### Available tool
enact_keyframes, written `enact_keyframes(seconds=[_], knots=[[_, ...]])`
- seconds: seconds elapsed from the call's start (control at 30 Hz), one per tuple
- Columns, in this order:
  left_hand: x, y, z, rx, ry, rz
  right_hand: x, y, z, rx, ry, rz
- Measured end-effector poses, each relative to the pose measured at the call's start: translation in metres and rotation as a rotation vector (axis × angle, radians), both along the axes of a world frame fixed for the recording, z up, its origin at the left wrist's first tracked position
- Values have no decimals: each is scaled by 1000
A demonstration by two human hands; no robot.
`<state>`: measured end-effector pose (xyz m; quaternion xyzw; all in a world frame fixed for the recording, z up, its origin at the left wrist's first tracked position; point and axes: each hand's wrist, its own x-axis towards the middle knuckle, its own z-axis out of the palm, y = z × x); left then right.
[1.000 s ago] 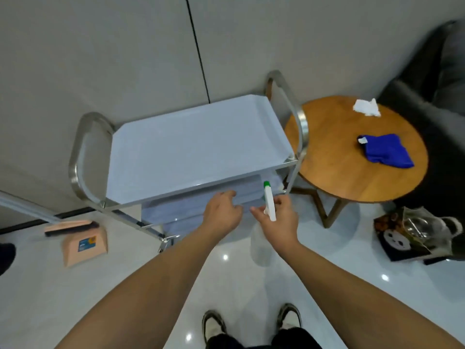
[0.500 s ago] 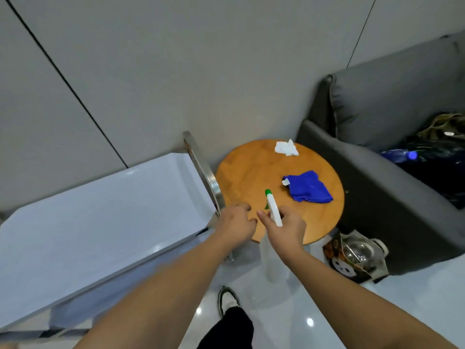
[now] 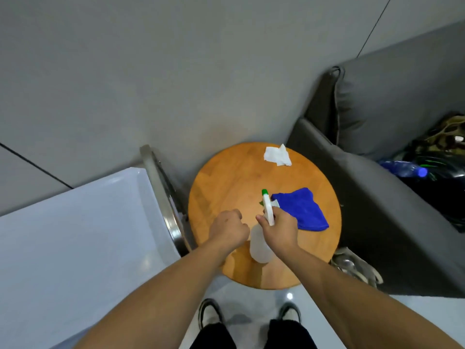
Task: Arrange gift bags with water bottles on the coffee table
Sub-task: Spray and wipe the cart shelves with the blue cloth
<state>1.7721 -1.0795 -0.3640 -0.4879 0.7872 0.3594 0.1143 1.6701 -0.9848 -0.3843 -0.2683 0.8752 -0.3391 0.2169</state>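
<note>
Soft, even indoor light; a small glare spot on the glossy pale floor (image 3: 289,295); edges bend, perhaps slightly blurred.

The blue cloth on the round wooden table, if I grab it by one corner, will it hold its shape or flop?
The crumpled blue microfibre cloth lies in soft folds on the round wooden table, so it would probably flop and drape. It looks thin, so likely light. Pushed, it would probably bunch rather than slide flat.

Both forearms are bare right up to the bottom edge of view, no sleeves, watch or rings to be seen on the left hand (image 3: 227,229) or the right hand (image 3: 279,229); lower down, black trousers (image 3: 254,336) and dark low shoes with pale tops (image 3: 210,314) over the glossy floor
</note>
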Motion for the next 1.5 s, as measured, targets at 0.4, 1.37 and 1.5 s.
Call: enact_keyframes(seconds=[0.4,1.37,1.5], knots=[[-58,-3,-33,110,-92,280,-67,-77,-28,-108,-107,428],[-177,72,-127,305,-209,337,-237,23,-148,328,-381,-78],[-163,76,-113,299,-170,353,-217,33,-124,221,-379,-77]])
